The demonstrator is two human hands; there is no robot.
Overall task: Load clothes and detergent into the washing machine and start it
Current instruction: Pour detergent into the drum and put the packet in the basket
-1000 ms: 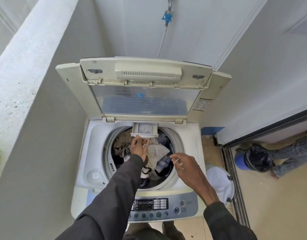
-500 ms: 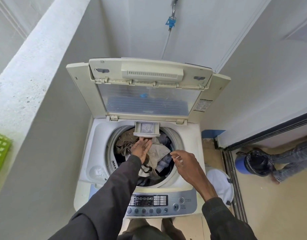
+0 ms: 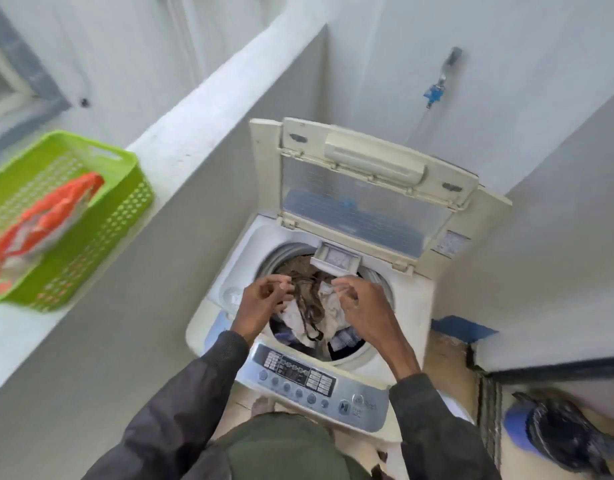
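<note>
Two hands side by side above open drum of washing machine [image 3: 416, 341], small gap between them. Machine wedged in corner: ledge [image 3: 194, 133] wall close on left, plain wall close on right, lid [image 3: 367, 202] upright at back. Clothes [image 3: 309, 306] heaped in drum; small drawer [image 3: 336, 259] pulled out at back rim. Left hand [image 3: 260, 303] loosely curled, nothing seen in it. Right hand [image 3: 364, 306] curled over white cloth; blurred, grip impossible to tell. Green basket [image 3: 125, 209] on ledge, orange packet [image 3: 45, 216] inside.

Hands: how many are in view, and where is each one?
2. The left hand is above the left side of the open drum. The right hand is above its right side, near the small drawer. No other hand shows.
</note>
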